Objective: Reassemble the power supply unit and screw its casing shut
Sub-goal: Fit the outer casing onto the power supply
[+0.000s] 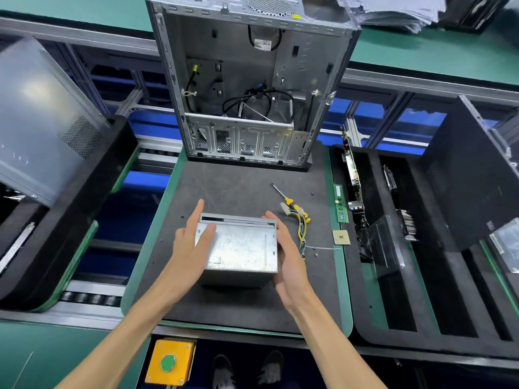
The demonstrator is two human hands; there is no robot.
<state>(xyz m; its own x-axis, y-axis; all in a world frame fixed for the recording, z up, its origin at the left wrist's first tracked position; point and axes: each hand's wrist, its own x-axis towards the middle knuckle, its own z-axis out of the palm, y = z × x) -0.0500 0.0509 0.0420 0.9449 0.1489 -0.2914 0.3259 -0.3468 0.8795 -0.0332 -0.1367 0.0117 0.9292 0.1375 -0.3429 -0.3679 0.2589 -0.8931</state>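
A person's two hands frame a grey metal power supply unit (241,247) at the centre of a dark foam-topped surface (241,178). The left hand (191,242) lies against the unit's 9 o'clock side with fingers straight and the thumb resting on its top plate; the right hand (283,248) presses flat against the 3 o'clock side, fingers extended along the casing. Neither hand curls round the box. A bundle of yellow and black cables (302,231) trails from the unit at 3 o'clock, and a yellow-handled screwdriver (286,199) lies just beyond them toward 1 o'clock, apart from both hands. A small screw (316,254) sits on the surface near the cables. At 12 o'clock an open, emptied computer case (247,88) stands upright. A green memory stick (340,203) and a square processor chip (341,237) lie along the surface's 3 o'clock edge. A yellow box with a green button (168,362) sits at 6 o'clock.
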